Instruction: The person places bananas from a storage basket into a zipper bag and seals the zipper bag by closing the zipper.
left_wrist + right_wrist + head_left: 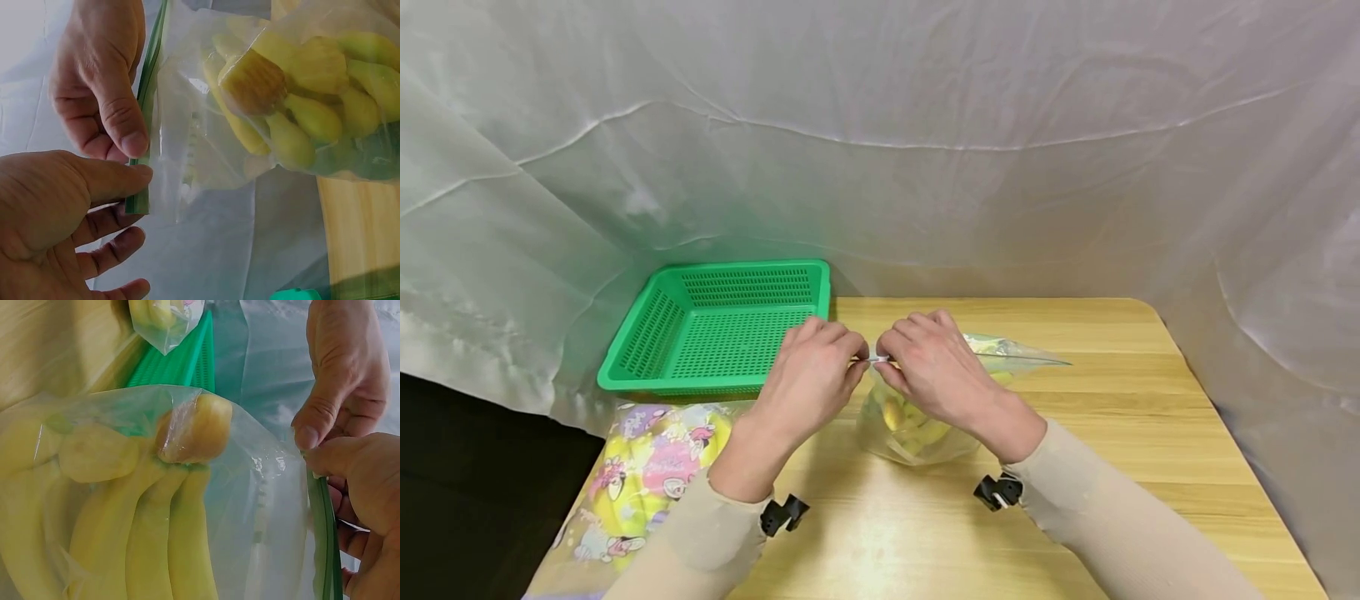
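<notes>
A frosted zip bag (895, 446) is held up above the table with its green-edged top strip (145, 94) stretched sideways. My left hand (812, 371) pinches one end of that strip between thumb and index finger, the other fingers apart from it in the left wrist view. Close beside it, my right hand (936, 367) pinches the strip too, thumb against finger. Inside the bag lie several yellow bananas (147, 544) and a rounded brownish piece (206, 431) whose kind I cannot tell. From above, the right hand hides part of the bag.
A green perforated basket (715, 386) stands at the back left of the wooden table (1120, 467). In front of it lies a printed plastic bag (655, 467) with yellow contents, partly under the left forearm. Grey cloth (925, 208) hangs behind the table.
</notes>
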A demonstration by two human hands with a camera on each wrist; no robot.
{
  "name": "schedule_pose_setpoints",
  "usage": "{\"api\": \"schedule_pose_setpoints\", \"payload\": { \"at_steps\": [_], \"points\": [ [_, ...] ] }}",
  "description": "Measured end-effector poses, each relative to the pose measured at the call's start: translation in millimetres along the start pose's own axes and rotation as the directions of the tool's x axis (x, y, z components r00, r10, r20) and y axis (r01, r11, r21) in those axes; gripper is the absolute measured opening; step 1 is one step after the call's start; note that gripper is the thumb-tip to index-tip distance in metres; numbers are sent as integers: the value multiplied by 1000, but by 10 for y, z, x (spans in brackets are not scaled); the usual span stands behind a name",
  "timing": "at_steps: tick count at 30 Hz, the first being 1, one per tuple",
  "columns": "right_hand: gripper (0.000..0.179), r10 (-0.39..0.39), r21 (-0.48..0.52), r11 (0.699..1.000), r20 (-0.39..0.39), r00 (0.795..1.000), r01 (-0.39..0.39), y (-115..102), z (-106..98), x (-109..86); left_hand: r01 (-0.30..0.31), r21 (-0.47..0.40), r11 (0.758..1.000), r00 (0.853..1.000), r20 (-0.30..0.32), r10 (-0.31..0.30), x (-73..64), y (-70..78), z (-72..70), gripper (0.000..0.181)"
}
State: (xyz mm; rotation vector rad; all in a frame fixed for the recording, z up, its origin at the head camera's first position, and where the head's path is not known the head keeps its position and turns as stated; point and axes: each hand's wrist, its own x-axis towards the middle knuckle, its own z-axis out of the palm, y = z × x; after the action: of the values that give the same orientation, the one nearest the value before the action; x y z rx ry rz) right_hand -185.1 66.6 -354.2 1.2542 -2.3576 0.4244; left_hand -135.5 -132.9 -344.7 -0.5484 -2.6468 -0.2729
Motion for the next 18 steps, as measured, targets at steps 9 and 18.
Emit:
{"api": "schedule_pose_setpoints", "payload": {
  "at_steps": [9, 18],
  "points": [
    [9, 5, 5, 1000, -12, 1000, -5, 61, -14, -65, 11, 3, 1000, 1000, 1, -11, -13, -38, -20, 6],
    [7, 5, 18, 1000, -16, 1000, -5, 129, -65, -147, 9, -2, 1000, 1000, -11, -9, -15, -36, -14, 7]
  ]
}}
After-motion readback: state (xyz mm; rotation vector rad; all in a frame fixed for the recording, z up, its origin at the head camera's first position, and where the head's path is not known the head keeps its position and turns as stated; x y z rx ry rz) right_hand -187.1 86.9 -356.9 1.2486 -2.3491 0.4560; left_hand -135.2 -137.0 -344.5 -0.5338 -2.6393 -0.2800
